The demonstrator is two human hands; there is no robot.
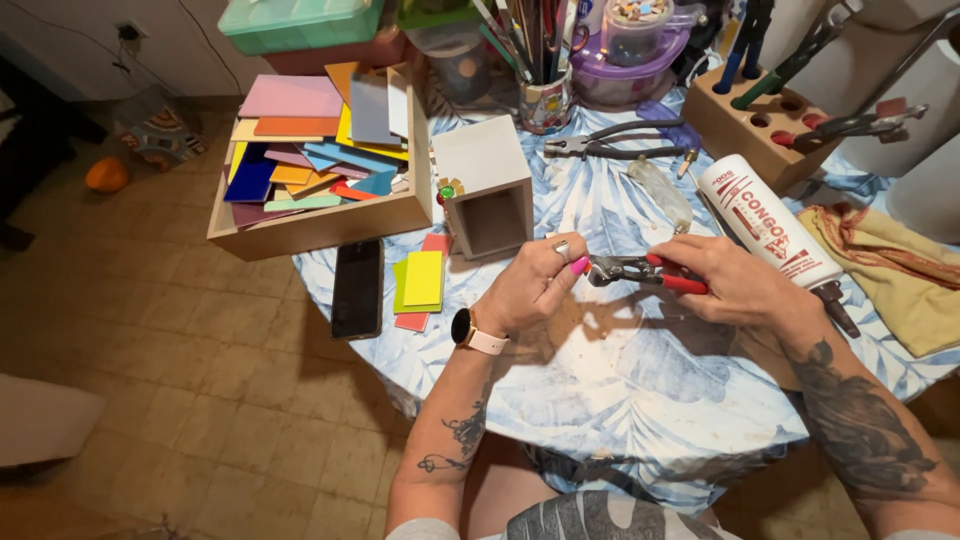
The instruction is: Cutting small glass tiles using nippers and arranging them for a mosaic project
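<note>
My right hand (738, 282) grips red-handled nippers (640, 271), jaws pointing left. My left hand (538, 281) is pinched closed right at the jaws; whatever small piece it holds is hidden by the fingers. Both hands hover above the blue-and-white patterned tablecloth (620, 380). Just beyond my left hand stands a small open-fronted white box (487, 184) with a green and red decoration on its left side. A stack of yellow, green and red tiles (420, 284) lies left of my left hand.
A wooden tray (320, 225) of coloured tiles sits at the back left, a black phone (357, 288) beside it. A white glue tube (770, 225), pliers (610, 143), a wooden tool block (765, 125), a cup of tools (545, 100) and a yellow cloth (895, 265) crowd the back and right.
</note>
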